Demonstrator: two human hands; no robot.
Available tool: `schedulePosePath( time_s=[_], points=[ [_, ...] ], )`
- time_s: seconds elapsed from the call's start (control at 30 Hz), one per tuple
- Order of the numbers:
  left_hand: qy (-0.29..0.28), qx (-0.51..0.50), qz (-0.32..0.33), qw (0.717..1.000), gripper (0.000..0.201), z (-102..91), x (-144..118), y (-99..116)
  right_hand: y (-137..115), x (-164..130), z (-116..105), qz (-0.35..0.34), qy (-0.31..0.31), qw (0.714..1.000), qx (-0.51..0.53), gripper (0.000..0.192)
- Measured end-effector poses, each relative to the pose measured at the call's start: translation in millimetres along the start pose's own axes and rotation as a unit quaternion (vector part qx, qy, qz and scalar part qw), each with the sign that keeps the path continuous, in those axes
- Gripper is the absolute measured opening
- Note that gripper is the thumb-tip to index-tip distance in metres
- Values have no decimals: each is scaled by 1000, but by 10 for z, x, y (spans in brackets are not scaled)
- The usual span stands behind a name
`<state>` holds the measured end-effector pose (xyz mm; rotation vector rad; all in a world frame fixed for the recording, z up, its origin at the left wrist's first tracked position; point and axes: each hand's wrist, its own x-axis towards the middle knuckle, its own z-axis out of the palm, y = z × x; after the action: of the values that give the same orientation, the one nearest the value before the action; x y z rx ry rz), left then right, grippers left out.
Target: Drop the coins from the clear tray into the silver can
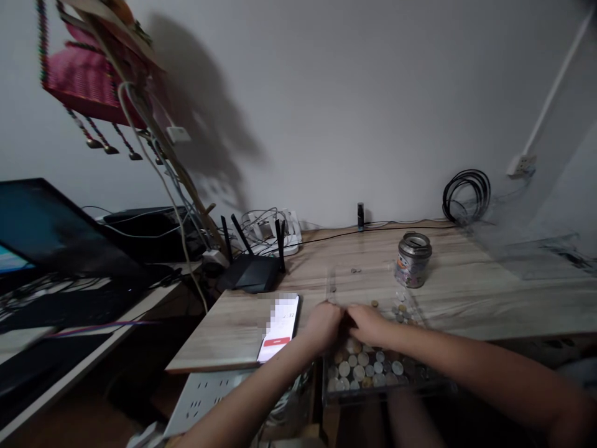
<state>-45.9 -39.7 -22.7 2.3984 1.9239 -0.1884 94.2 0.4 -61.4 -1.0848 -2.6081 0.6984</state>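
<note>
My left hand point(325, 325) and my right hand point(368, 323) meet over a clear plastic tray point(326, 398) at the front edge of the wooden table. Both have their fingers curled in and pressed close together; whatever they may hold is hidden. Many loose coins point(359, 372), silver and a few brassy, lie in the tray's near part below my hands. A smaller group of coins point(400, 314) lies to the right of my right hand. Beyond them stands a round metal coin can point(413, 260) with a slot in its lid.
A lit phone point(281, 326) lies left of my left hand. Behind it are a black router point(254, 272) and tangled white cables. A small dark bottle point(360, 216) stands by the wall, with a coil of black cable point(466, 195) farther right. At left is a laptop point(60, 230).
</note>
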Motion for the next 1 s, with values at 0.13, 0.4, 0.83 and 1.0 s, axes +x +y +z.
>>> schedulePosePath(
  time_s=[0.13, 0.4, 0.83, 1.0],
  points=[
    [-3, -5, 6, 1000, 25, 4, 16, 1, -21, -2, 101, 11, 19, 1000, -11, 28],
    [-26, 33, 10, 999, 23, 15, -18, 87, 373, -14, -1161, 53, 229, 972, 20, 21],
    [-49, -30, 4, 998, 20, -18, 186, 190, 756, 46, -2039, 293, 221, 894, -257, 35],
    [15, -106, -38, 994, 24, -18, 256, 162, 445, -166, -1422, 70, 200, 970, -120, 29]
  ],
)
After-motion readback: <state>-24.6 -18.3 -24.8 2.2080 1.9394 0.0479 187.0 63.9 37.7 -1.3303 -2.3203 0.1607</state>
